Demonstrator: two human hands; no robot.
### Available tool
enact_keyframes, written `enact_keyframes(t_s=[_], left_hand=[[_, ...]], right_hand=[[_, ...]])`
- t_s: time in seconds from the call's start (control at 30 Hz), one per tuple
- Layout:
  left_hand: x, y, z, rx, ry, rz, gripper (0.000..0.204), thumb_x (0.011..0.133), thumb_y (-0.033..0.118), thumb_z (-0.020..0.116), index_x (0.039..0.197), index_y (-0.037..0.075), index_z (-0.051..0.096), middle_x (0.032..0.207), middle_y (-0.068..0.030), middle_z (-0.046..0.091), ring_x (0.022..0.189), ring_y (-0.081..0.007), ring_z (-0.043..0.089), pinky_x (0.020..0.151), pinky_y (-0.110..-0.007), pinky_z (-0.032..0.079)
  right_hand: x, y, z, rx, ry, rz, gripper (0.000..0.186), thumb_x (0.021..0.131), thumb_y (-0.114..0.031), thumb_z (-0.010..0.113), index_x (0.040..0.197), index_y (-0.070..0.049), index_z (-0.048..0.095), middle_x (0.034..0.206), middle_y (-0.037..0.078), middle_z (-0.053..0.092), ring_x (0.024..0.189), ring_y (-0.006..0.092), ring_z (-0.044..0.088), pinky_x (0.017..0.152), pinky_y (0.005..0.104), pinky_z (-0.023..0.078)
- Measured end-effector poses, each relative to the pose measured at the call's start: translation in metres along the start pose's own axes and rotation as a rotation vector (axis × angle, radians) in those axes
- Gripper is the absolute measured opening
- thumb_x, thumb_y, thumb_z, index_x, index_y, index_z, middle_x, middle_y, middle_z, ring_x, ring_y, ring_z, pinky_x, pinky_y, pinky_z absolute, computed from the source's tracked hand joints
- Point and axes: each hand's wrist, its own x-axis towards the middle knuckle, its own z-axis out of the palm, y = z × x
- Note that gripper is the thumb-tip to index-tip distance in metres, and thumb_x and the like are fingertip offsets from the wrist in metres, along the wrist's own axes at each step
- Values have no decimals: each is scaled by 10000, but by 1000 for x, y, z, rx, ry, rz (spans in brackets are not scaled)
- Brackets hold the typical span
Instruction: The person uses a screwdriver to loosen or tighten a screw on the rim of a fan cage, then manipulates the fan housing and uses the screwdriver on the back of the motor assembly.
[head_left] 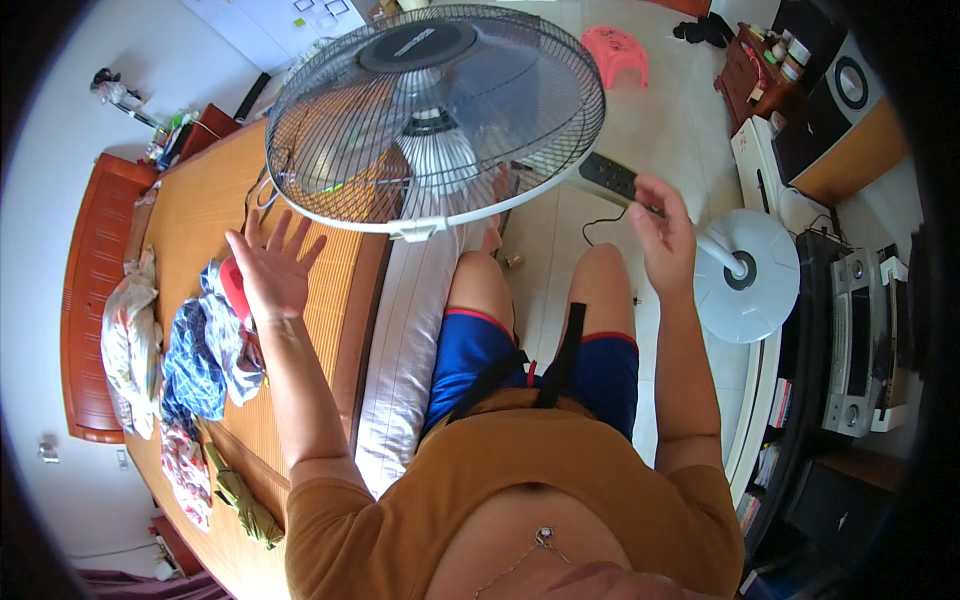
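A standing fan lies slantwise before me. Its round wire cage (pixel 340 150) with a white lower rim fills the upper middle. A dark control panel (pixel 608 176) sits on its neck, and a white pole runs right to a round pale base (pixel 765 300). My right hand (pixel 665 232) has its fingers curled round the neck just below the panel. To the left of the cage, my left hand (pixel 272 272) is raised palm up, fingers spread, holding nothing. The cage covers part of what lies behind it.
A bed with a tan mat (pixel 330 340) and rumpled clothes (pixel 195 350) lies on my left. At the right stand a stereo unit (pixel 855 330) and a loudspeaker (pixel 835 120). A pink stool (pixel 615 55) stands on the tiled floor ahead; a dark cord (pixel 590 228) trails near my knees.
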Motion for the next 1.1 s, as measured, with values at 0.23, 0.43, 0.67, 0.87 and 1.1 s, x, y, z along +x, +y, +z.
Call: enact_keyframes(t_s=[0.23, 0.43, 0.67, 0.87, 1.1], left_hand=[[47, -11, 8, -39, -163, -8, 763, 866, 549, 485, 1439, 165, 158, 1433, -162, 274, 1273, -358, 344, 1004, -558, 318], [31, -36, 19, -124, -116, 121, 663, 860, 317, 597, 1410, 213, 242, 1370, -82, 370, 1184, -299, 436, 918, -501, 426], [29, -42, 22, -154, -96, 95, 679, 831, 496, 579, 1376, 189, 314, 1360, -79, 388, 1184, -311, 431, 941, -504, 411], [35, -44, 46, -157, -7, 106, 643, 918, 566, 319, 1366, 106, 363, 1341, -110, 438, 1191, -313, 438, 1006, -488, 345], [61, -25, 6, -64, -90, 166, 593, 935, 486, 372, 1360, 72, 358, 1348, -111, 424, 1237, -294, 398, 1013, -458, 338]], right_hand=[[77, -33, 50, -115, -173, -412, 560, 810, -346, 640, 1284, -100, 473, 1392, 202, 331, 1291, 385, 299, 1045, 490, 257], [61, -26, 62, -157, -156, -502, 628, 745, -437, 684, 1269, -140, 505, 1414, 203, 291, 1264, 522, 237, 1030, 560, 241], [69, -21, 61, -174, -155, -538, 708, 739, -437, 694, 1305, -90, 450, 1401, 193, 309, 1247, 508, 278, 1017, 539, 276], [78, 23, 73, 185, -86, -135, 917, 810, -382, 665, 1412, 26, 107, 1460, 285, 86, 1378, 365, 77, 1108, 402, 106], [88, -1, 59, 669, -17, 259, 640, 903, -336, 539, 1377, 11, 285, 1431, 172, 290, 1332, 252, 271, 1078, 373, 216]])
